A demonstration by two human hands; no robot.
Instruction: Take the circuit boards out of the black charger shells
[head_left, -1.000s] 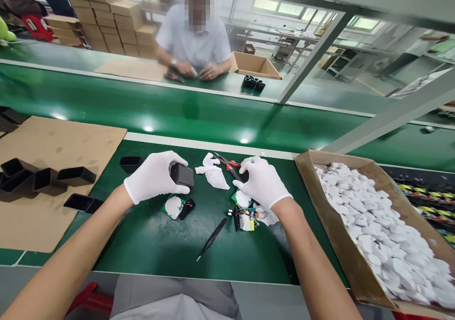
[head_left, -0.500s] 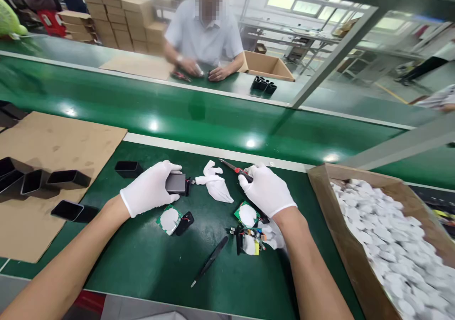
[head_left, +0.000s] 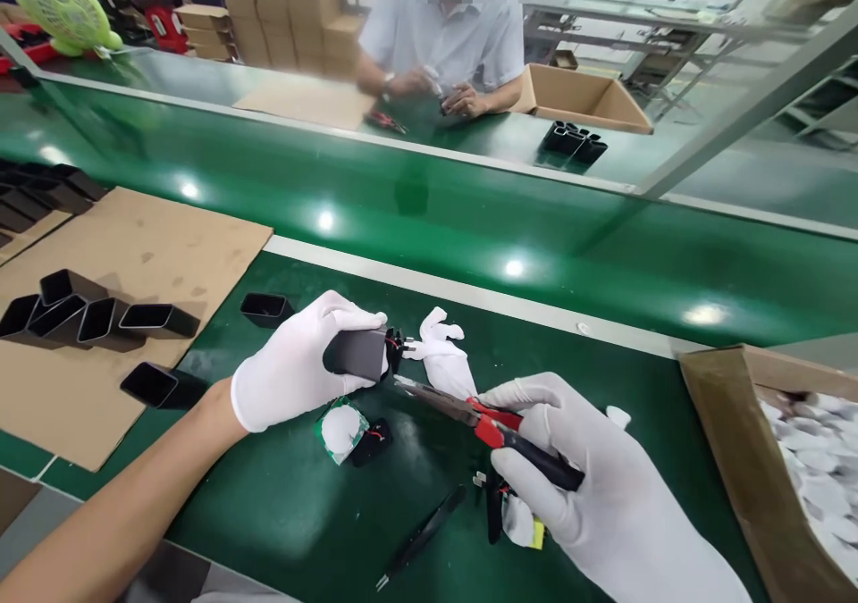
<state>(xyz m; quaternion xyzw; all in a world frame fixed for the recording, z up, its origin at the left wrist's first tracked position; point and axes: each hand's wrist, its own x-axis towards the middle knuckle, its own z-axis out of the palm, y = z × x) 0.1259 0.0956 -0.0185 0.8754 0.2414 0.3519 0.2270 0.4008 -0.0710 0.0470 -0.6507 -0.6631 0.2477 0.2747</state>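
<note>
My left hand (head_left: pixel 301 362), in a white glove, is closed around a black rectangular plastic housing (head_left: pixel 358 353). At the housing's right end sits a black end piece with metal prongs and a bit of red wire (head_left: pixel 395 344). My gloved right hand (head_left: pixel 569 460) grips red-and-black long-nose pliers (head_left: pixel 496 424), whose jaws point left, close to the housing's lower right corner. Behind the jaws lies a crumpled white glove (head_left: pixel 446 353). Below my left hand rests a green circuit board with a white round pad (head_left: pixel 340 431), beside a black part (head_left: pixel 372 442).
Tweezers (head_left: pixel 422 536) lie near the front. Small wired parts (head_left: pixel 509 509) are partly behind my right hand. Several black housings (head_left: pixel 104 317) stand on cardboard (head_left: pixel 100 415) at left. A carton (head_left: pixel 730 442) of white pads is at right. Across the bench a person (head_left: pixel 442 49) works.
My right hand has come nearer and lower, turning the pliers so their jaws are now beside the housing. My left hand still holds the housing, slightly tilted. The camera view has shifted.
</note>
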